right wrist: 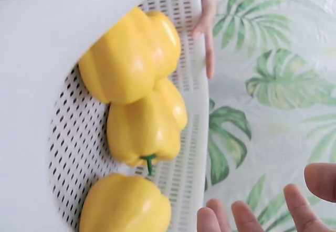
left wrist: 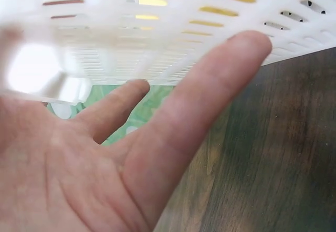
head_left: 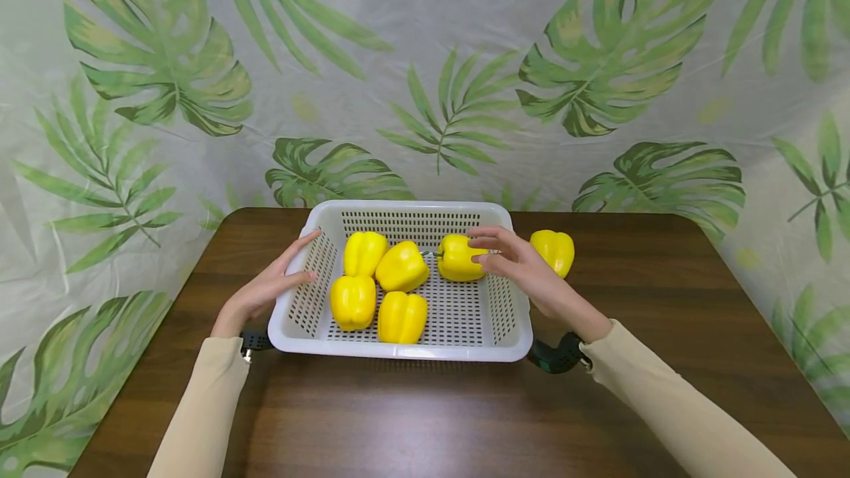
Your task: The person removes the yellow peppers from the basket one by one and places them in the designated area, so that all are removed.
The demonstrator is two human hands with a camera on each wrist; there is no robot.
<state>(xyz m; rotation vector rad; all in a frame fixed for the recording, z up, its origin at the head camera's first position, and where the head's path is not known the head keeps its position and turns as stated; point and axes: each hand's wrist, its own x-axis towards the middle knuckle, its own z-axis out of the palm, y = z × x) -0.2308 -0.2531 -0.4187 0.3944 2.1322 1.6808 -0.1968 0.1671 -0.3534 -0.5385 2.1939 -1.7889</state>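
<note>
In the head view, a white perforated plastic basket (head_left: 398, 350) holds several yellow bell peppers, among them one bell pepper (head_left: 401, 265) near the middle. My left hand (head_left: 265, 288) is at the basket's left side, fingers extended and thumb apart. The left wrist view shows that thumb against the slotted wall (left wrist: 199, 24). Over the basket's right rim reaches my right hand (head_left: 521, 264), fingers loosely bent and spread. Its fingertips overlap the rightmost bell pepper (head_left: 457, 258). Nothing lies between the right fingers (right wrist: 299, 206) in the right wrist view.
Another yellow bell pepper (head_left: 556, 248) lies on the brown wooden table (head_left: 637, 271) outside the basket, behind my right wrist. A leaf-patterned cloth (head_left: 438, 94) hangs behind the table. Each wrist wears a black device, such as the right wrist device (head_left: 554, 354).
</note>
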